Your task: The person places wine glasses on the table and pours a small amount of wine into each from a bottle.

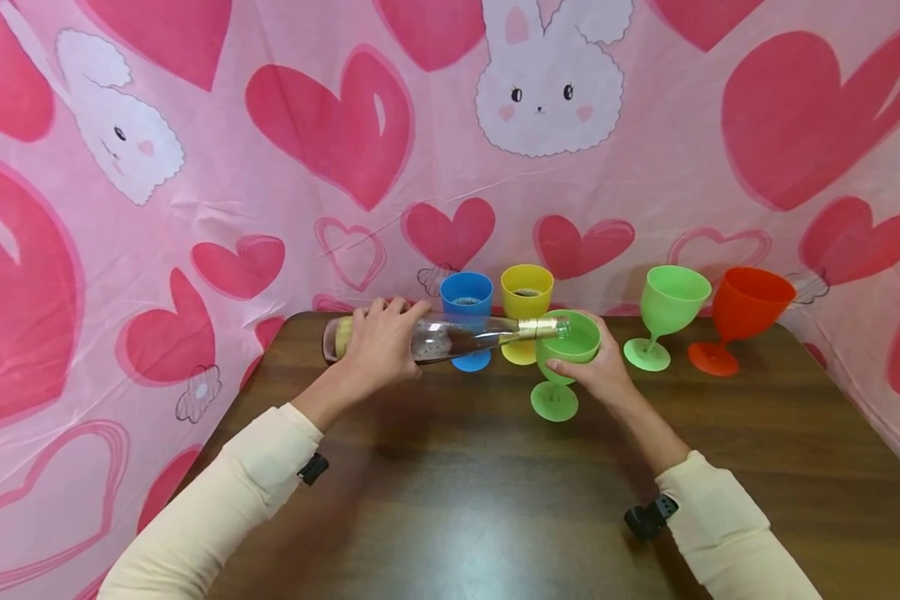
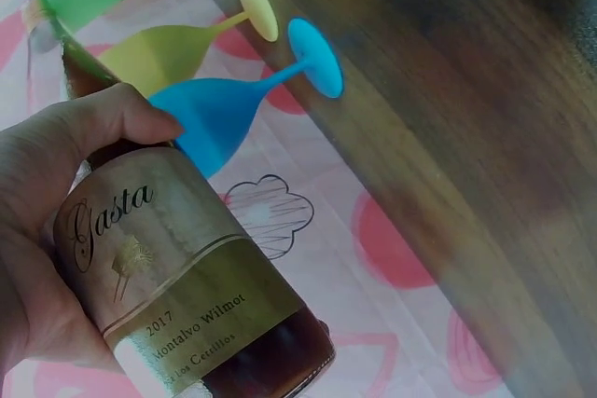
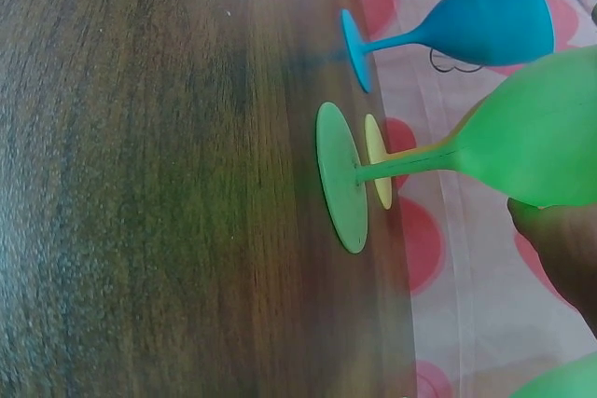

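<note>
My left hand grips a wine bottle round its body, tipped almost level with the neck pointing right. Its mouth lies over the rim of a light green goblet. In the left wrist view the bottle's label and dark liquid show. My right hand holds that goblet by the bowl, thumb on the near side. Whether its foot touches the table cannot be told. Just behind the bottle stand a blue goblet and a yellow goblet, both with dark liquid inside.
Another light green goblet and a red-orange goblet stand upright at the back right of the brown wooden table. A pink cloth with hearts and rabbits hangs behind the table's far edge and along the sides.
</note>
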`<state>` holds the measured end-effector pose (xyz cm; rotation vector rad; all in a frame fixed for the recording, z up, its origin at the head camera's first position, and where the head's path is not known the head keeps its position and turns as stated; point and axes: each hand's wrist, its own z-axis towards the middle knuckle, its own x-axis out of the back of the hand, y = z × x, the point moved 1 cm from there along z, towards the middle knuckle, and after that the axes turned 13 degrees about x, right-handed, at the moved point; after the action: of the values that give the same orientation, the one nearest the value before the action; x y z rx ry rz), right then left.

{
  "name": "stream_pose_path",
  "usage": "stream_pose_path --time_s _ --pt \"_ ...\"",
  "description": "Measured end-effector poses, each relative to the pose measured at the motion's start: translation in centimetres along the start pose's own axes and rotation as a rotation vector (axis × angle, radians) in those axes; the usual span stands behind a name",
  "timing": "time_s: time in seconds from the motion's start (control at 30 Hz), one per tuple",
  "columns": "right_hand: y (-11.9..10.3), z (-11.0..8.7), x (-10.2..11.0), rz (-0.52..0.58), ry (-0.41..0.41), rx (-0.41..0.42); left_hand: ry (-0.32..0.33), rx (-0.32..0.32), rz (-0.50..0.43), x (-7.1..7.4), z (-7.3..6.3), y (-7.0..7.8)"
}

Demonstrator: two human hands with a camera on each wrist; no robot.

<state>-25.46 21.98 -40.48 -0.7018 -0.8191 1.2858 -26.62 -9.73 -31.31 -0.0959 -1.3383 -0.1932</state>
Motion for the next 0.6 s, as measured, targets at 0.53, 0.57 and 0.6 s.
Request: stream_pose_path --time_s 0.53,0.57,0.6 --pt "-0.1 0.0 -0.1 -0.005 -0.007 -0.01 0.064 -0.042 0.044 1.3 0.1 0.2" --pt "-0.1 0.0 -0.1 -0.004 -0.007 -0.009 0.064 -0.044 0.047 1.3 0.1 0.2" --pt "-0.1 0.0 -0.1 -0.003 -0.007 -0.008 0.064 -0.045 0.05 1.3 0.1 0.2"
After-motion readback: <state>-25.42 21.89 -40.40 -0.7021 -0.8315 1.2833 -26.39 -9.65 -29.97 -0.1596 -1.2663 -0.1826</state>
